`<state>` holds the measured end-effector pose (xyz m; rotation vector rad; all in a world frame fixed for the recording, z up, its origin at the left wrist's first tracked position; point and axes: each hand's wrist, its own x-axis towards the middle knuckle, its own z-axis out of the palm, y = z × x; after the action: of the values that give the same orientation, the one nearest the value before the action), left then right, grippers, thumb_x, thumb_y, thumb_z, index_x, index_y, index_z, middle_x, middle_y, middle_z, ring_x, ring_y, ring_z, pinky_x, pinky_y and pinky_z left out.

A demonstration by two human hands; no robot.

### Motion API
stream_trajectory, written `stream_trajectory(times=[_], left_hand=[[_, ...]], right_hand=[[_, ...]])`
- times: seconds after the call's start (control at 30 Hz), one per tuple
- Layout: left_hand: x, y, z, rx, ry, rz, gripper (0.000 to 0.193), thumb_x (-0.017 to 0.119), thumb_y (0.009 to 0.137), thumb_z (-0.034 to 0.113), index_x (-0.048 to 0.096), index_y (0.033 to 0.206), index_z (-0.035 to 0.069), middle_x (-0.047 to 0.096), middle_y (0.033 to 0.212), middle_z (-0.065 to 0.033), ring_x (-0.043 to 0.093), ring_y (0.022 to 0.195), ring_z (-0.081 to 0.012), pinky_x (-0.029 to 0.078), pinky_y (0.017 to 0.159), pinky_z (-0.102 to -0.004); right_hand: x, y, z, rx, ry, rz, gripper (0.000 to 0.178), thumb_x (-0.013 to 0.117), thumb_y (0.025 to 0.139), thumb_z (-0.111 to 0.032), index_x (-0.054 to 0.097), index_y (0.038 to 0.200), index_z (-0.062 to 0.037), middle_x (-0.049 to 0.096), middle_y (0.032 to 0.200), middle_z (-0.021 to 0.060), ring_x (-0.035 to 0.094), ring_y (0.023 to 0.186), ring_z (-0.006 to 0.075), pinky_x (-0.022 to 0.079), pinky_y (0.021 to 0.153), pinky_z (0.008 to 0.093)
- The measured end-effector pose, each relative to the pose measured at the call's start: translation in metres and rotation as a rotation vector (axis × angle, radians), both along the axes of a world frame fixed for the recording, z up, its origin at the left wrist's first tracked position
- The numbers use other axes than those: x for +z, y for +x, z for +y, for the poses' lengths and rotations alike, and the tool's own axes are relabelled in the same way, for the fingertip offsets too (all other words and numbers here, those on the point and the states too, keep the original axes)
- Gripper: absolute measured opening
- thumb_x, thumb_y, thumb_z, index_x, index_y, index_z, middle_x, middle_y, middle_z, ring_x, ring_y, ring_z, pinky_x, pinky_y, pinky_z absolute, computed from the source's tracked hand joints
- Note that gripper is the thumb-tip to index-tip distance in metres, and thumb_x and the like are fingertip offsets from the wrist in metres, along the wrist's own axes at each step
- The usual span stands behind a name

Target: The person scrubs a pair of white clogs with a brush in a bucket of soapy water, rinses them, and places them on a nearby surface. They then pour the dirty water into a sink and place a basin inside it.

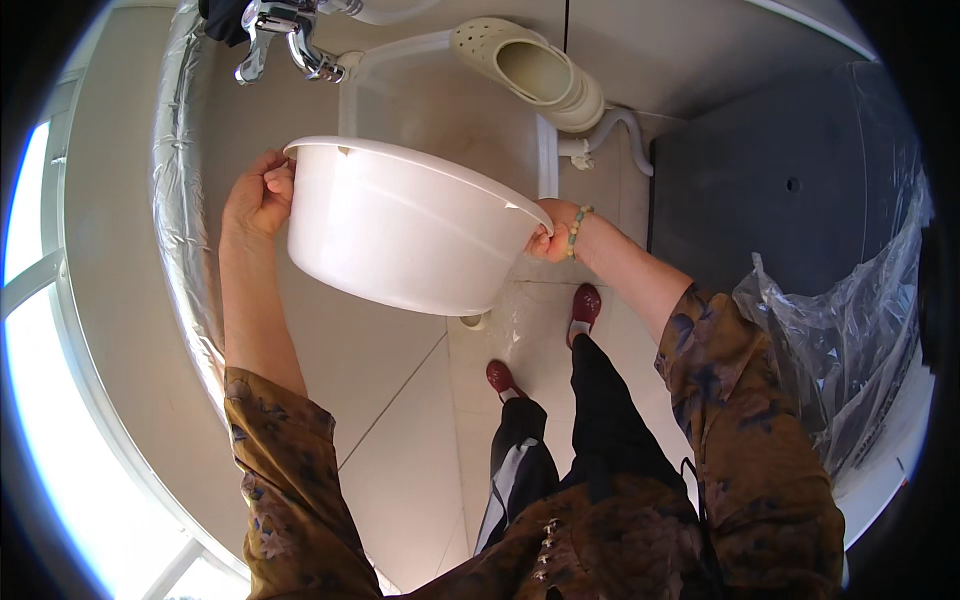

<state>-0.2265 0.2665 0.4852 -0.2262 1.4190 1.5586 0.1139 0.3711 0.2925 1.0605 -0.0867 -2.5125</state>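
Note:
A white plastic basin point(400, 230) is held up in front of me, its outer wall turned toward me and its rim away, so the inside is hidden. It tilts down to the right. My left hand point(260, 195) is closed on the rim at its left end. At the right end, my right hand point(558, 232) grips the rim; a beaded bracelet point(578, 230) circles that wrist. Beyond the basin lies a shallow whitish tray or sink point(400, 65), partly covered by it.
A chrome tap point(290, 40) juts out at upper left, beside a foil-wrapped pipe point(180, 200). A cream clog point(530, 72) rests at the tray's far edge, near a grey hose point(625, 125). On the right stand a dark grey box point(770, 170) and clear plastic sheeting point(830, 350).

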Motion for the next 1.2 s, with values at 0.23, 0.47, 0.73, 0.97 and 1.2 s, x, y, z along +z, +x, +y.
stream_trajectory(times=[0.23,0.47,0.73,0.97,1.2], left_hand=[[0.028,0.034,0.039,0.008,-0.045,0.032,0.032,0.047,0.091,0.007,0.038,0.111,-0.017,0.046,0.102,-0.026,0.051,0.082,-0.027,0.054,0.059,-0.0239],[0.058,0.098,-0.014,-0.048,-0.056,0.104,0.04,0.052,0.091,0.011,0.041,0.116,-0.018,0.047,0.108,-0.0277,0.055,0.085,-0.0237,0.055,0.07,-0.0261],[0.072,0.168,-0.119,-0.17,-0.109,0.402,0.049,0.054,0.092,0.033,0.05,0.119,-0.009,0.057,0.108,-0.0189,0.056,0.073,-0.0143,0.046,0.057,-0.0216],[0.054,0.206,-0.194,-0.12,-0.563,0.517,0.083,0.075,0.072,0.026,0.032,0.134,-0.01,0.041,0.133,-0.0245,0.037,0.127,-0.0307,0.033,0.102,-0.0411],[-0.002,0.227,-0.28,-0.021,-0.794,0.075,0.053,0.066,0.072,0.005,0.046,0.118,-0.011,0.055,0.114,-0.021,0.058,0.098,-0.0251,0.047,0.084,-0.034]], right_hand=[[0.011,0.007,-0.067,0.151,-0.398,0.046,0.047,0.053,0.086,-0.025,0.046,0.11,0.0145,0.055,0.097,0.0271,0.04,0.034,0.0041,0.036,0.026,0.0132],[0.001,0.053,-0.152,-0.098,-0.471,0.023,0.036,0.055,0.085,-0.023,0.051,0.098,0.0105,0.054,0.063,0.0048,0.045,0.038,0.0063,0.038,0.031,0.0187],[0.025,0.092,-0.148,0.097,0.479,-0.074,0.014,0.049,0.076,-0.001,0.056,0.087,0.0045,0.058,0.081,0.0131,0.061,0.071,0.0233,0.05,0.056,0.0386],[0.039,0.109,-0.148,0.216,1.194,-0.115,0.03,0.046,0.075,-0.004,0.053,0.103,0.0032,0.062,0.086,0.0233,0.061,0.08,0.0334,0.048,0.073,0.0386],[0.055,0.102,-0.143,0.248,1.489,-0.014,0.039,0.047,0.078,-0.008,0.046,0.116,0.0019,0.06,0.081,0.0276,0.06,0.078,0.0426,0.049,0.07,0.0446]])
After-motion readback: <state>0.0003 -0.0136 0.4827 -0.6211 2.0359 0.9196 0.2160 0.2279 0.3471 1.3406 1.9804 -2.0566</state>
